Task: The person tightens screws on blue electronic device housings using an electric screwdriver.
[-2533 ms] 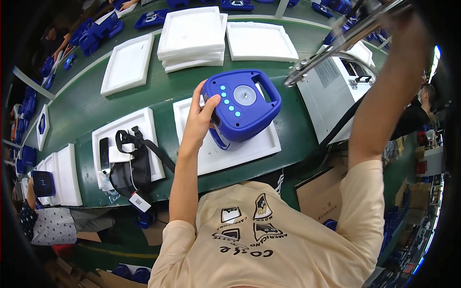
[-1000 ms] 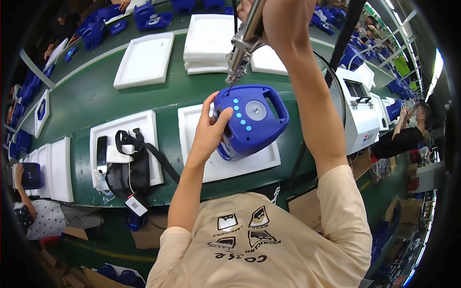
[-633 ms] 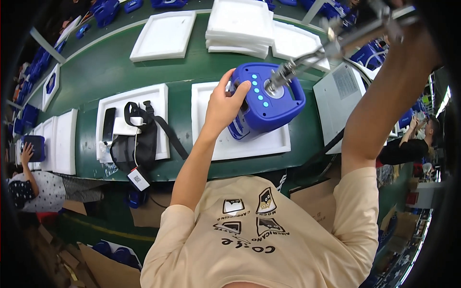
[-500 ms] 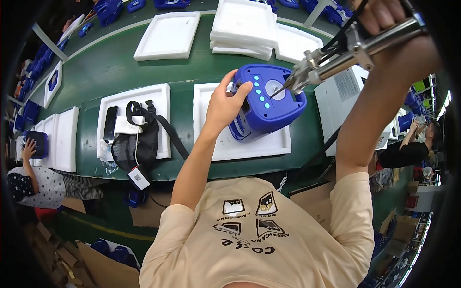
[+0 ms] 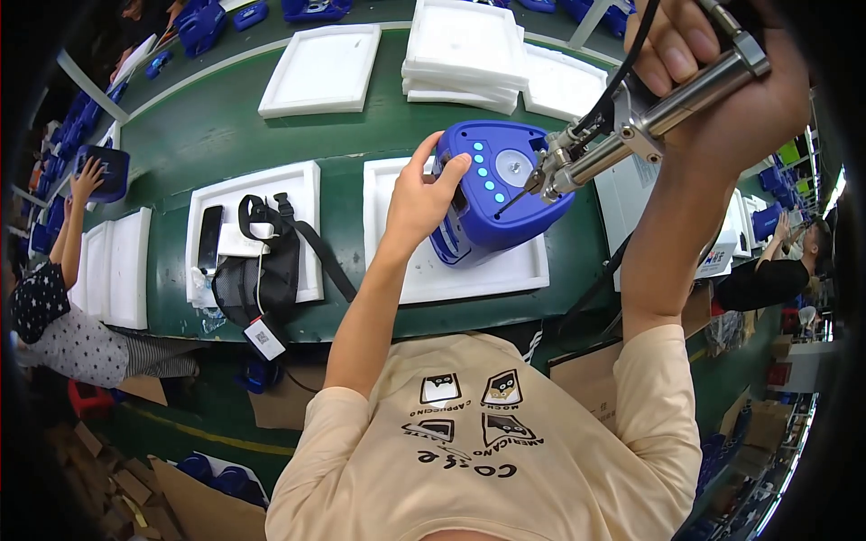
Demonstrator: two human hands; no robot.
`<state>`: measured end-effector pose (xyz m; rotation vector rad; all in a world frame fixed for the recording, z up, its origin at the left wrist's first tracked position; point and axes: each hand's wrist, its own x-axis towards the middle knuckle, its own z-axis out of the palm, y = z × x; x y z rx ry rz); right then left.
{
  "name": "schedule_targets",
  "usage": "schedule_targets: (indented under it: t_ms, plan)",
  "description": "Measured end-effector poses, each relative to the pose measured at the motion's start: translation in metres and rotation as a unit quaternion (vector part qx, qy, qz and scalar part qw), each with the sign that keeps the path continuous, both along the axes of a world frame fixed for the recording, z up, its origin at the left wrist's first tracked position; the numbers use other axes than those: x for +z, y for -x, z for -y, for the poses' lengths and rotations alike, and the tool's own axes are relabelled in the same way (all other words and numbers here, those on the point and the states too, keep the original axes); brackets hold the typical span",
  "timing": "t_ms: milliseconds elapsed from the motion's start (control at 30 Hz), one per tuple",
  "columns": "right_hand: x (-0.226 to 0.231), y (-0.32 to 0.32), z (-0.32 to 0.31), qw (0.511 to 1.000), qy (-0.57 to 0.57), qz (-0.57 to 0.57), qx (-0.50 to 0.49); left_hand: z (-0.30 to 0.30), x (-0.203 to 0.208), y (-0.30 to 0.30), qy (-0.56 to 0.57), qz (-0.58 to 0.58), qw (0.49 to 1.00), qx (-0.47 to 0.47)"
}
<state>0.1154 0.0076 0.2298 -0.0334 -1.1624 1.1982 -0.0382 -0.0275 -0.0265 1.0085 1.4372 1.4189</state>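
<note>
A blue plastic housing (image 5: pixel 514 230), with a column of teal round buttons and a pale disc on its upper face, stands tilted on a white foam tray (image 5: pixel 532 278). My left hand (image 5: pixel 424 194) grips its left side, thumb on the upper edge beside the buttons. In my right hand (image 5: pixel 722 81) is a metal power screwdriver (image 5: pixel 622 140) with a dark cable. Its thin bit slants down to the near left corner of the housing's face, close to a small hole there. Whether the tip touches cannot be made out.
Left of the housing, another foam tray (image 5: pixel 313 180) bears a phone (image 5: pixel 210 236), a black strapped pouch (image 5: pixel 257 287) and a white power bank (image 5: pixel 242 242). Stacked foam trays (image 5: pixel 462 45) lie at the back. A white box (image 5: pixel 622 198) stands right. Co-workers are on both sides.
My right hand and the screwdriver have come nearer, taking the bit from the pale disc to the housing's near left corner. At far left, a co-worker has lifted a blue housing away from the trays.
</note>
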Motion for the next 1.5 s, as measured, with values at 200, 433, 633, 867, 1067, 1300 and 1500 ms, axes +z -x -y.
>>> schedule_targets:
  t_ms: [200, 433, 633, 867, 1067, 1300, 1500]
  plan:
    - [-0.017, 0.010, -0.022, 0.973, -0.026, -0.044, 0.223, 0.001, 0.000, 0.003, 0.010, 0.000, 1.000, 0.009]
    - [-0.033, 0.024, -0.021, 0.880, -0.066, -0.086, 0.462, 0.003, 0.000, -0.002, 0.002, -0.011, 1.000, 0.011]
    - [-0.011, 0.016, -0.005, 0.979, -0.119, -0.014, 0.164, 0.005, -0.002, 0.003, -0.004, -0.010, 1.000, 0.016]
    - [0.105, -0.062, 0.005, 0.965, -0.085, 0.097, -0.230, 0.010, 0.001, -0.003, -0.001, -0.035, 0.999, 0.028]
    - [0.083, -0.088, -0.044, 0.937, 0.018, 0.168, -0.305, 0.017, 0.015, 0.000, -0.018, 0.030, 0.999, 0.011]
    - [0.061, -0.123, -0.096, 0.923, 0.015, 0.234, -0.304, 0.011, 0.014, 0.007, 0.020, -0.085, 0.996, 0.006]
    - [0.038, -0.130, -0.131, 0.834, -0.127, 0.306, -0.441, 0.009, 0.045, 0.013, 0.132, 0.002, 0.986, -0.099]
